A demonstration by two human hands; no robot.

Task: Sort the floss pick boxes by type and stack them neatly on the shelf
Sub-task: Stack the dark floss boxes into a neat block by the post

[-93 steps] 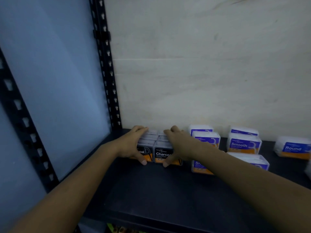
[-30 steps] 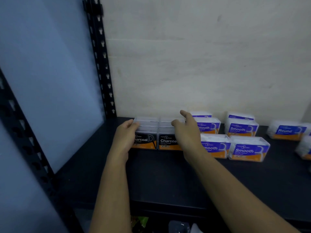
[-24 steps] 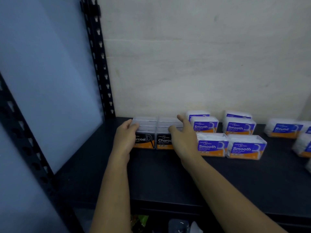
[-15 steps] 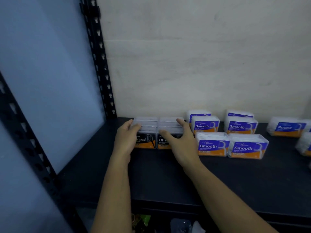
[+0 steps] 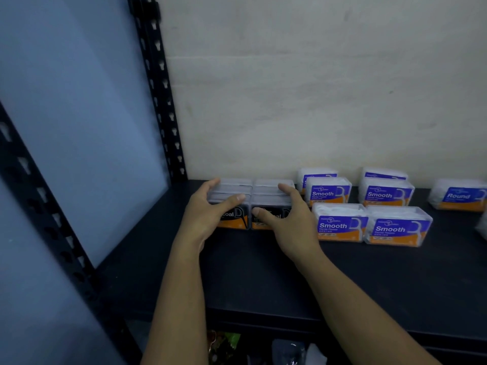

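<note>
Black-labelled Charcoal floss pick boxes (image 5: 238, 192) stand in two side-by-side rows at the back left of the black shelf (image 5: 263, 272). My left hand (image 5: 208, 214) grips the left row, thumb across its front box. My right hand (image 5: 287, 219) clasps the right row, thumb on the front label and fingers on its right side. To the right stand several blue-labelled Smooth boxes (image 5: 341, 225) in two rows, with a Round box (image 5: 459, 197) at the far right.
A black perforated upright (image 5: 158, 88) rises at the shelf's back left corner beside a pale side panel (image 5: 79, 127). The wall (image 5: 316, 88) closes the back. Below the shelf's front edge some packaged items (image 5: 226, 346) show dimly.
The view tilted downward since three seconds ago. My hands stayed on the Charcoal boxes; the right hand slid from the far right side onto the front of the right row.
</note>
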